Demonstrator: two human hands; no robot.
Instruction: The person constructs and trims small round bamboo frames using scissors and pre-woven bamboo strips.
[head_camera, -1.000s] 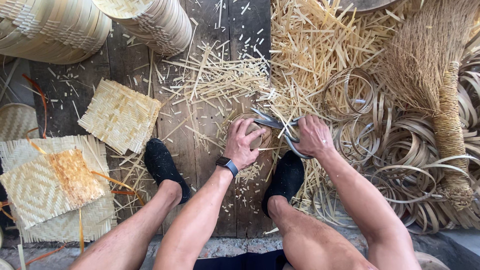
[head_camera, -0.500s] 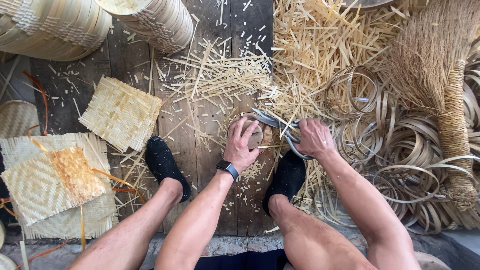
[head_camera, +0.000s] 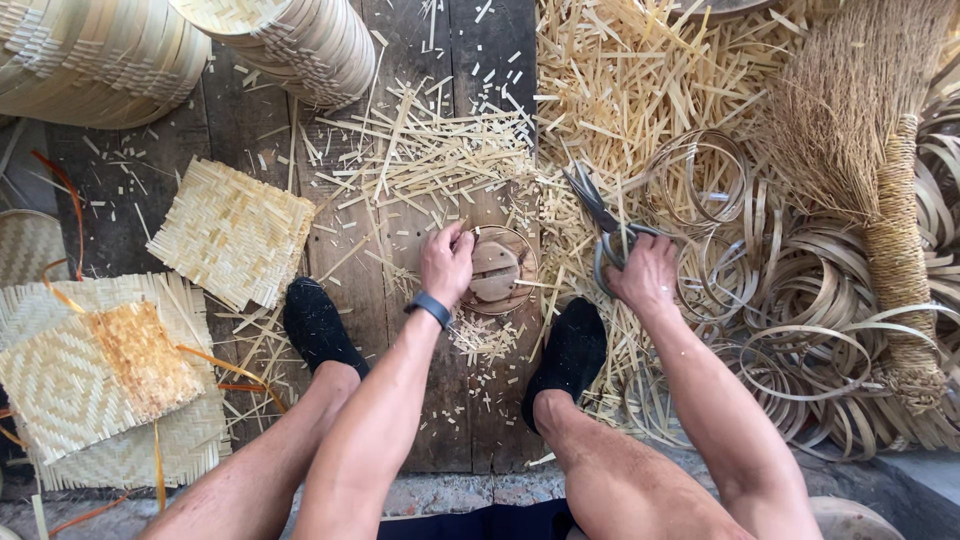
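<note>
The left hand (head_camera: 446, 262) presses closed fingers on a small round woven piece (head_camera: 497, 268) in the middle of the wooden floor (head_camera: 200, 150), while the right hand (head_camera: 645, 275) grips big scissors (head_camera: 603, 222) beside it, so trimming seems underway and needs careful aim.

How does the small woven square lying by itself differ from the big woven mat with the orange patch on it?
The small woven square is pale yellow all over and lies turned at an angle on the dark wooden floor. The big woven mat is larger, shows a diamond pattern, carries an orange woven patch and rests on another mat. Both are flat pieces woven from thin strips.
</note>
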